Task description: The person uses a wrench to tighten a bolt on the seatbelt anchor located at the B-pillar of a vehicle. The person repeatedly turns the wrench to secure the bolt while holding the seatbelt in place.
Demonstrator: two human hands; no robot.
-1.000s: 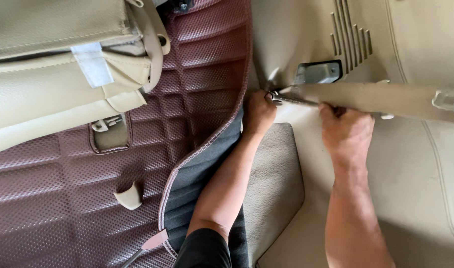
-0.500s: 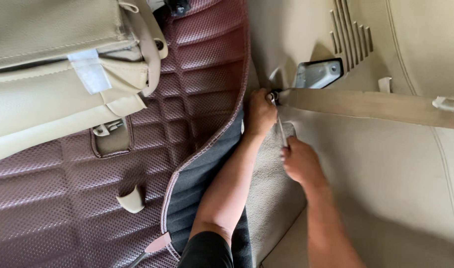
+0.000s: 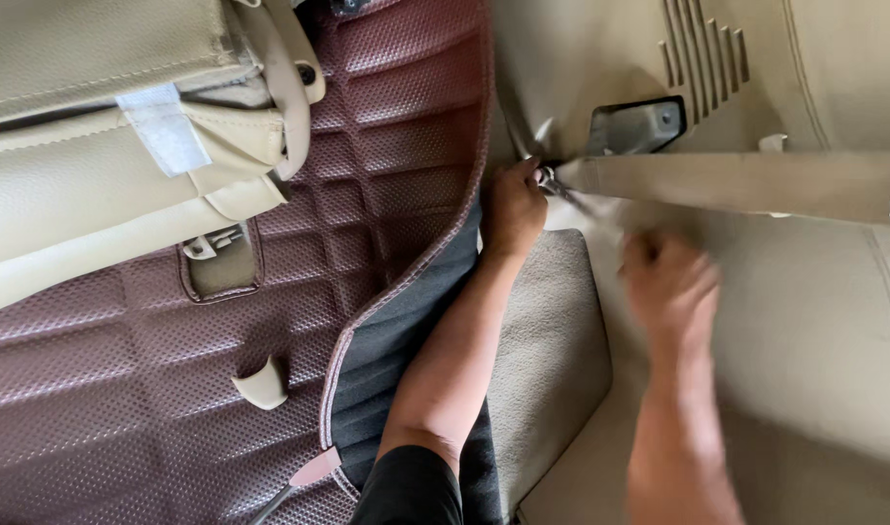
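At the far left a beige seat (image 3: 104, 146) fills the upper corner, and below it the quilted maroon floor mat (image 3: 124, 389) spreads out, with a small beige clip (image 3: 263, 384) lying on it and its raised edge curling up beside the dark carpet (image 3: 396, 340). The left hand (image 3: 513, 204) is closed around a small metal tool (image 3: 559, 187), pressed against the lower end of the beige seat belt (image 3: 736, 182), just under a grey metal anchor bracket (image 3: 637, 124) on the beige trim panel (image 3: 834, 321). The belt stretches right from that hand across the panel. Half a second ago the right hand sat lower and nearer the left wrist; now the right hand (image 3: 670, 287) has swung right, just below the belt, too blurred to tell whether it grips anything.
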